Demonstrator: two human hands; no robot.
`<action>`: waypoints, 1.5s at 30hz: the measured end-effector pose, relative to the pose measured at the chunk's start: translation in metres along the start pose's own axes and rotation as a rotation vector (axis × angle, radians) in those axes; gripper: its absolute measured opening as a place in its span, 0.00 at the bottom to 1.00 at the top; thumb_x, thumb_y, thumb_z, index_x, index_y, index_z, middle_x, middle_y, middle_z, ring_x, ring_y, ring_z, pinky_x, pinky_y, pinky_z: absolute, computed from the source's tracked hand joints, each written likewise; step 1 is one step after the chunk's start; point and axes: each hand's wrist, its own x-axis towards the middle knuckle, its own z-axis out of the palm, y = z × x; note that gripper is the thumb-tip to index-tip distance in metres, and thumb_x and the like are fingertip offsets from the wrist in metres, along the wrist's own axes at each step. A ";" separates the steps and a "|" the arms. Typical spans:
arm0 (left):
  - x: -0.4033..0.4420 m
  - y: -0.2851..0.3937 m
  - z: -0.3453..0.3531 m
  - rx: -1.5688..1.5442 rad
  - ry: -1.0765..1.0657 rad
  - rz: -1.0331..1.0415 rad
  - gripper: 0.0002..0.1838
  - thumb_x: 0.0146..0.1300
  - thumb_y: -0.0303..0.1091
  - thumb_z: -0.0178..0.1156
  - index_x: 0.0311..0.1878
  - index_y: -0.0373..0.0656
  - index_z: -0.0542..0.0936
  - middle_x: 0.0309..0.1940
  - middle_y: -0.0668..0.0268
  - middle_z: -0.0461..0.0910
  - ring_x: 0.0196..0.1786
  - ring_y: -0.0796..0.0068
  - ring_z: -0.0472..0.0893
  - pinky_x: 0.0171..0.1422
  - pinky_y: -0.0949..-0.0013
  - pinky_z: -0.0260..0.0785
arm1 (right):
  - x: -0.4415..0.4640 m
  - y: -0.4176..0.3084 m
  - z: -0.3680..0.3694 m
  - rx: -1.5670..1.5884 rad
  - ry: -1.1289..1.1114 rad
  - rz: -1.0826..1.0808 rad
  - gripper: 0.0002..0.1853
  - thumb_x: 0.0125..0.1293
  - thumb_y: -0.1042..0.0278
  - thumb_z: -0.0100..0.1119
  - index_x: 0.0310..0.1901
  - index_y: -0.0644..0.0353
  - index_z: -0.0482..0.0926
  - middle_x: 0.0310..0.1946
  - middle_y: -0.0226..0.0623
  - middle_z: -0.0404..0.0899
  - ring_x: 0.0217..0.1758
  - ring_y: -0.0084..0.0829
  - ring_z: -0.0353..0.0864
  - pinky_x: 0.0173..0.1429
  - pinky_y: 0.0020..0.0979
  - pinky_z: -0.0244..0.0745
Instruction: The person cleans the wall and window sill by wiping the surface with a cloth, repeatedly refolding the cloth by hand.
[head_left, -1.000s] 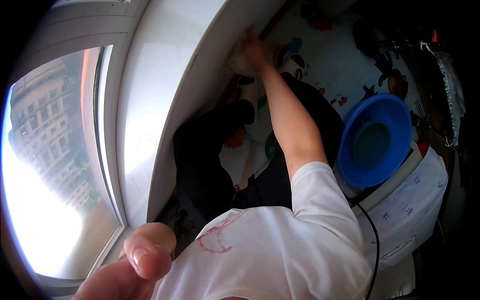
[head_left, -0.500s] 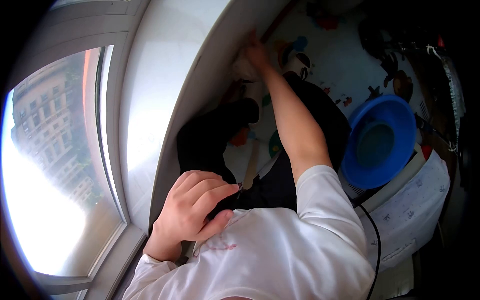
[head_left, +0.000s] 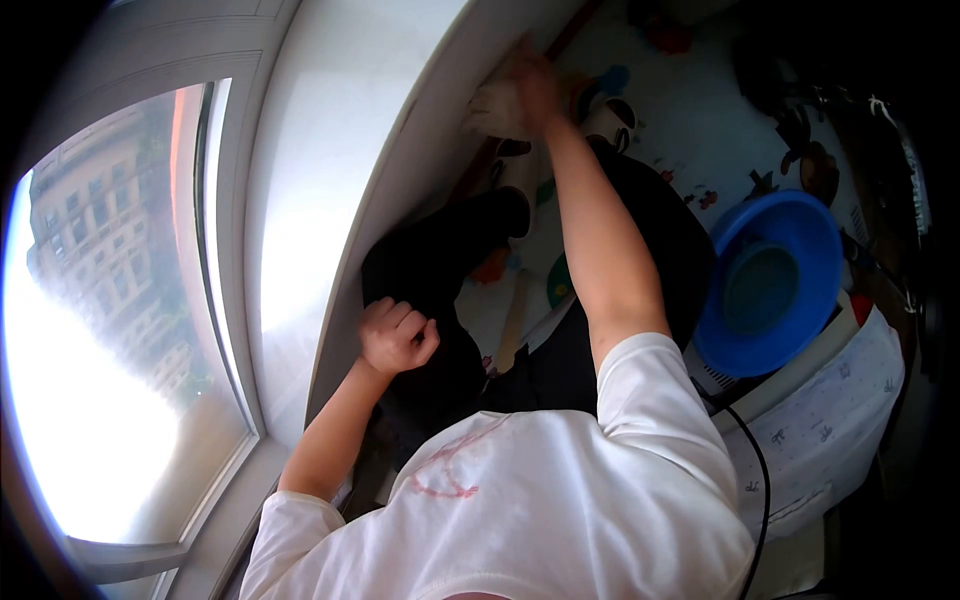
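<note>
My left hand point(head_left: 397, 336) is curled into a loose fist above my dark-trousered left knee, beside the white wall below the sill; whether anything is inside it is hidden. My right arm reaches far forward, and my right hand point(head_left: 537, 92) presses a pale, crumpled cloth point(head_left: 497, 110) against the lower wall point(head_left: 420, 130). The cloth lies just left of the fingers, in shadow. Below the hand are my shoes point(head_left: 609, 122) on the patterned floor.
A blue basin point(head_left: 824, 285) with a dark green round thing point(head_left: 762, 287) in it stands at the right. Below it lies a white patterned cloth point(head_left: 825, 430), with a black cable point(head_left: 765, 470) beside it. A bright window point(head_left: 130, 300) fills the left. Dark clutter lies at the upper right.
My left hand has moved from close to the camera down and forward to above the knee, and its fingers have curled. My right hand and the cloth have shifted slightly along the wall.
</note>
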 end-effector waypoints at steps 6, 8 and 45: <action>0.006 -0.006 0.006 -0.040 0.068 0.028 0.11 0.37 0.26 0.61 0.12 0.46 0.68 0.11 0.65 0.63 0.15 0.65 0.63 0.18 0.66 0.54 | -0.004 -0.048 -0.030 0.286 -0.049 0.433 0.31 0.62 0.66 0.47 0.69 0.47 0.57 0.51 0.47 0.76 0.49 0.44 0.77 0.52 0.38 0.71; 0.007 -0.006 0.006 -0.037 0.077 0.030 0.11 0.37 0.26 0.61 0.12 0.45 0.67 0.11 0.65 0.63 0.15 0.65 0.63 0.18 0.66 0.54 | -0.008 -0.045 -0.025 0.341 -0.017 0.422 0.32 0.61 0.67 0.46 0.69 0.47 0.56 0.53 0.48 0.74 0.53 0.46 0.75 0.54 0.39 0.70; 0.015 -0.004 0.008 -0.068 0.057 0.026 0.11 0.36 0.27 0.61 0.11 0.47 0.66 0.10 0.65 0.63 0.14 0.65 0.63 0.17 0.66 0.53 | -0.011 -0.055 -0.037 0.249 -0.033 0.255 0.37 0.59 0.74 0.42 0.71 0.58 0.43 0.57 0.56 0.69 0.58 0.52 0.69 0.62 0.40 0.64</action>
